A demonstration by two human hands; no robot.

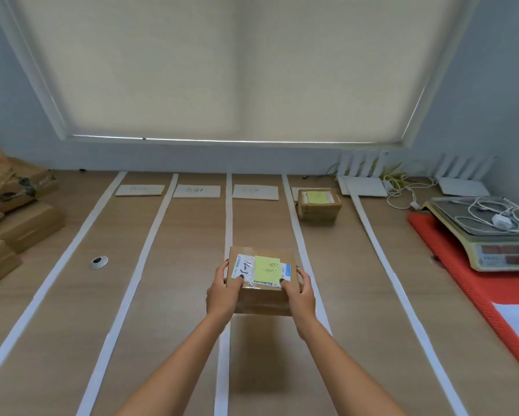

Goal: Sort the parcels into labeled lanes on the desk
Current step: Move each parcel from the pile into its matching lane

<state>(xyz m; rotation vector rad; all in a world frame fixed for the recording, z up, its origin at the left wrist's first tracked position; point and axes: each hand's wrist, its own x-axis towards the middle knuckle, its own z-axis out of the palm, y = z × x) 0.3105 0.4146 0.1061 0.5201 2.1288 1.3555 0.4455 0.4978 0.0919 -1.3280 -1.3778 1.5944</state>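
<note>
Holding brown cardboard parcel with yellow note [261, 280] clamped between both my hands, left [222, 295] and right [300, 295]; one taped brown box [319, 205] already laned, stacked brown parcels [11, 211] unsorted

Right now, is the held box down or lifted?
Lifted: both hands grip the box, shadow on the desk below.

I see soft, dim light through the blind [222, 64], a faint shadow under the box [261, 283], edges bowed and blurry

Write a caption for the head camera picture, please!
Two hands hold a brown cardboard parcel above white-taped desk lanes.
</note>
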